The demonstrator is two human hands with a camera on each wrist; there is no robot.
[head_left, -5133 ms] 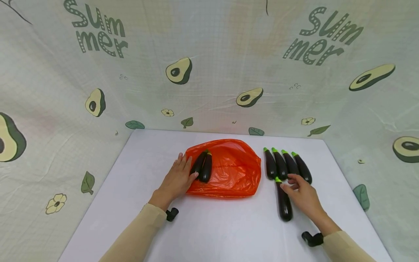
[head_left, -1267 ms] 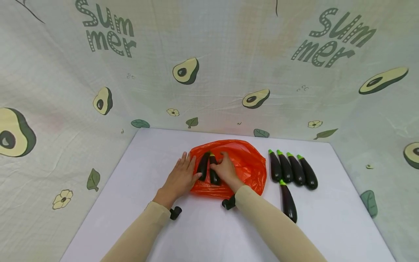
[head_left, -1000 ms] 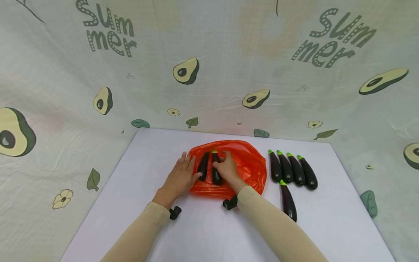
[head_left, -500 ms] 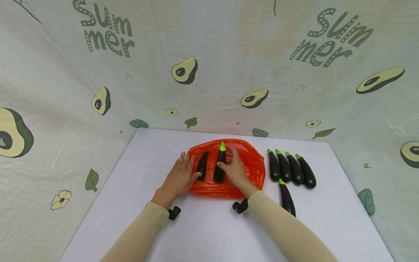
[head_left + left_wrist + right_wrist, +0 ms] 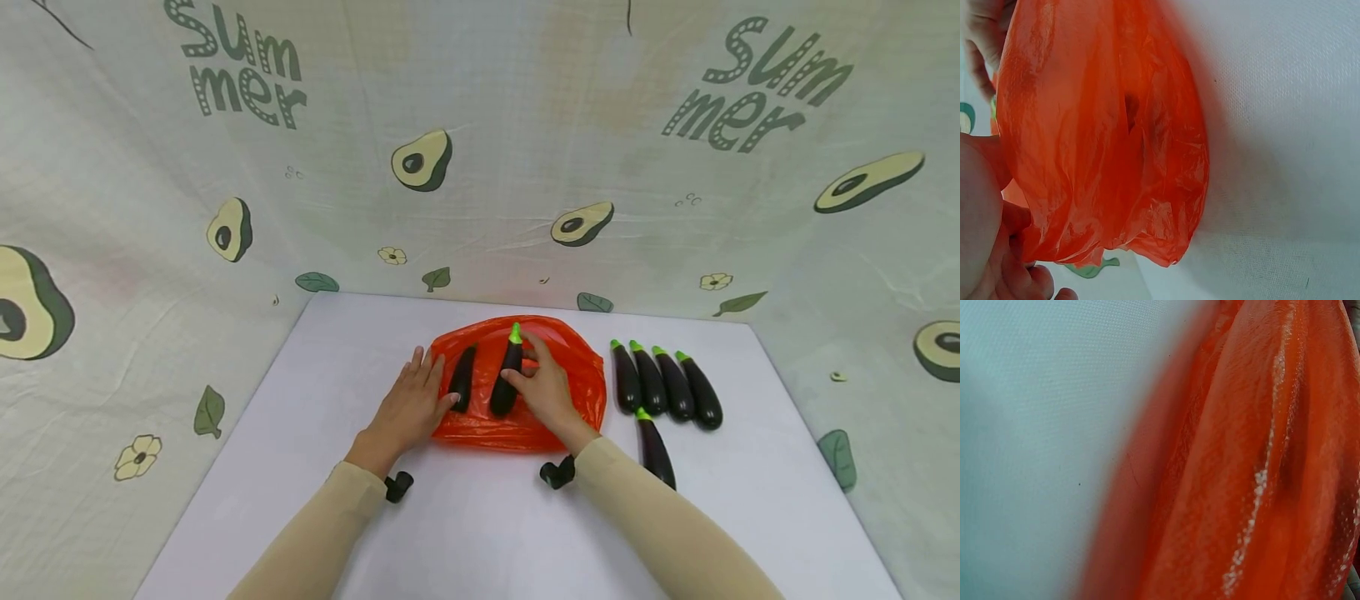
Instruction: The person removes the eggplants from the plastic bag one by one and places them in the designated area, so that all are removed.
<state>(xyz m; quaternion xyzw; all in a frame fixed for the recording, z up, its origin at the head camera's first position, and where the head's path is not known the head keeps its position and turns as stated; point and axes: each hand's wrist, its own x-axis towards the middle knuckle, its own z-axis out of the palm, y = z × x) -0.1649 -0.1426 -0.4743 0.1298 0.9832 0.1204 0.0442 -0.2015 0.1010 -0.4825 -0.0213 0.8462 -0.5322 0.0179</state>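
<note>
My right hand holds a dark eggplant with a bright green tip. It is over the open red plastic bag, tilted with its stem end away from me. A second eggplant lies in the bag to the left. My left hand holds the bag's left rim, its thumb over the inner side; in the left wrist view the thumb and fingers meet the edge of the red plastic. Red film fills much of the right wrist view, which hides the right fingers.
Right of the bag, several eggplants lie in a slanted row. One more eggplant lies in front of them, partly behind my right sleeve. The white table is walled by a printed cloth.
My right hand has come from the eggplants at right to the bag. It took an eggplant there, and has drawn it rightward, away from the other. My left hand stays at the rim.
</note>
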